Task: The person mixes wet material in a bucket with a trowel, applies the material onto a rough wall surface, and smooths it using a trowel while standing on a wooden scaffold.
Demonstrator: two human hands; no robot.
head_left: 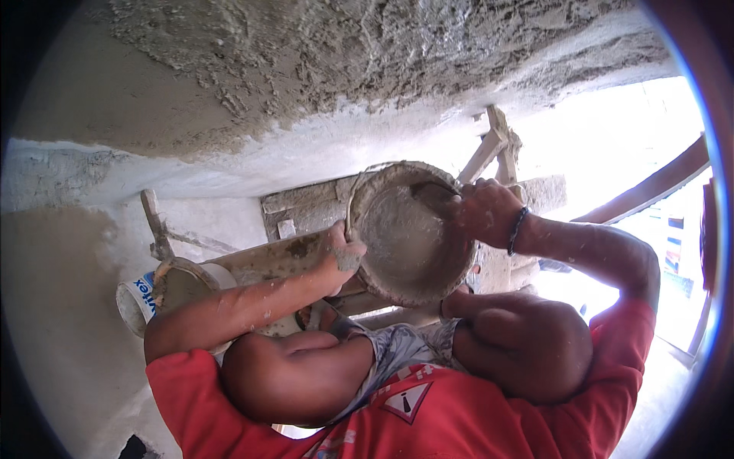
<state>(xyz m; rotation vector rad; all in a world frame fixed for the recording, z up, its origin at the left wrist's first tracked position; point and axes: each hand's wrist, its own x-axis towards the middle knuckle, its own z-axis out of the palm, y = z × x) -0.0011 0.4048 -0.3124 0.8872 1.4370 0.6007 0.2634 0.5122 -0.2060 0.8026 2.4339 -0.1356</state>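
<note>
Between my knees a round, mortar-crusted bucket (410, 241) is tilted so its inside faces me, with wet grey residue on its walls and bottom. My left hand (340, 256) is closed on the bucket's left rim, with grey mortar smeared on the thumb side. At the upper right rim my right hand (489, 212) is closed around a dark, flat scraper-like tool (434, 197). The tool's blade lies against the inside of the bucket near the rim; its handle is hidden in my fingers.
Rough wet mortar (359, 53) covers the surface above. Mortar-stained planks (306, 200) lie beneath and behind the bucket, with a wooden support (495, 145) at the back right. A white bucket (138, 306) and another mortar-coated container (183, 277) stand by my left elbow.
</note>
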